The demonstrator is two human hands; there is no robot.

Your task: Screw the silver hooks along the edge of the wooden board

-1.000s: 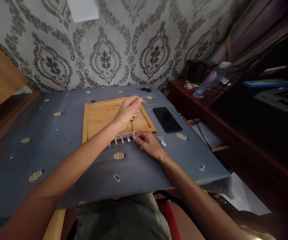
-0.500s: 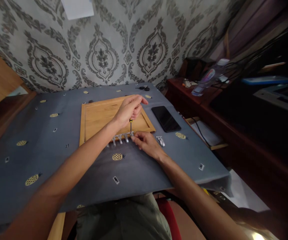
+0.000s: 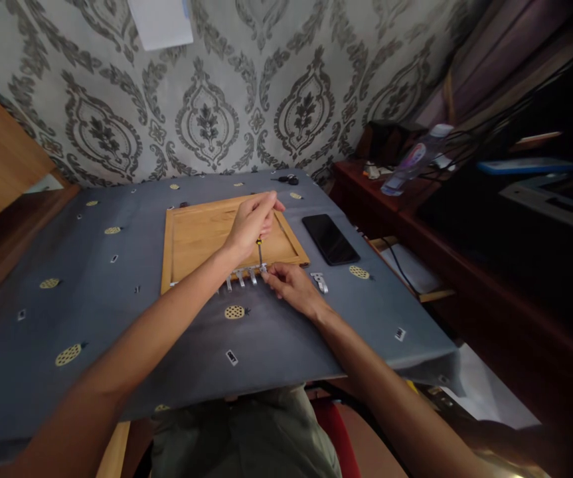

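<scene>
One person's left hand (image 3: 252, 226) is curled around one screwdriver (image 3: 260, 254), whose shaft points down from below the fist to the rightmost of at least four metal pieces (image 3: 241, 277) lined up along the near edge of one wooden board (image 3: 201, 239). The right hand (image 3: 290, 284) appears to pinch that end piece between thumb and finger, so the row lies just left of its fingertips; one loose metal piece (image 3: 319, 282) and one phone (image 3: 330, 239) lie to its right on the tablecloth (image 3: 286, 345).
</scene>
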